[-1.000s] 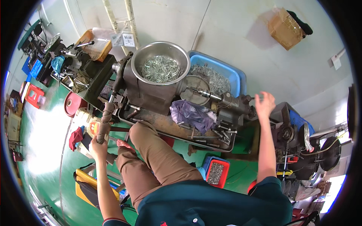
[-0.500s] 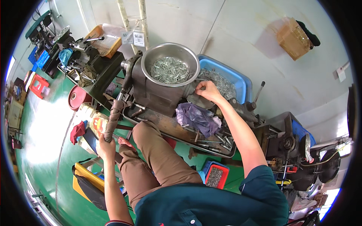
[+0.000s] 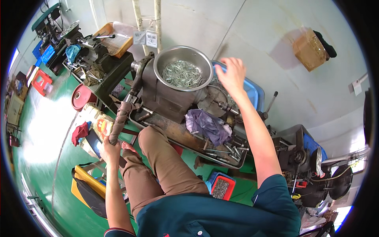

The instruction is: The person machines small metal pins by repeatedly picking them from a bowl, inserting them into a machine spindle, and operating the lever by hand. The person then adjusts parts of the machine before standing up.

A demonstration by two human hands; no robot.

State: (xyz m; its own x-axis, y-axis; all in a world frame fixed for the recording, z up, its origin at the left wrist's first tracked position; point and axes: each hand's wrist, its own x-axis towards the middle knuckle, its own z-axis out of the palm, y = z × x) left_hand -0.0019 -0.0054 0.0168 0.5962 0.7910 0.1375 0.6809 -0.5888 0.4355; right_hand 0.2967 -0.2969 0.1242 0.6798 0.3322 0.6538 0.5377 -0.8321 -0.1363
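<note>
- Close to the body, on the left, the left grip (image 3: 110,151) is curled round a cloth-wrapped handle (image 3: 122,120); a firm, even hold seems best, without jerks.
- Just past the knees, a purple rag (image 3: 207,126) lies in the metal tray (image 3: 175,132) near loose rods (image 3: 233,152); its folds should stay off the shaft.
- Beyond the rag, the metal shaft (image 3: 226,106) stands by a round plate (image 3: 207,104); fingers should keep clear whenever the handle is worked.
- Farther out, the right grip (image 3: 233,77) hangs beside the bowl's rim, fingers parted, nothing visible in it.
- Metal pins (image 3: 182,74) lie heaped inside the steel bowl (image 3: 169,59); lifting them singly, by one end, should help.
- Behind, the blue bin (image 3: 256,96) holds small metal parts.
</note>
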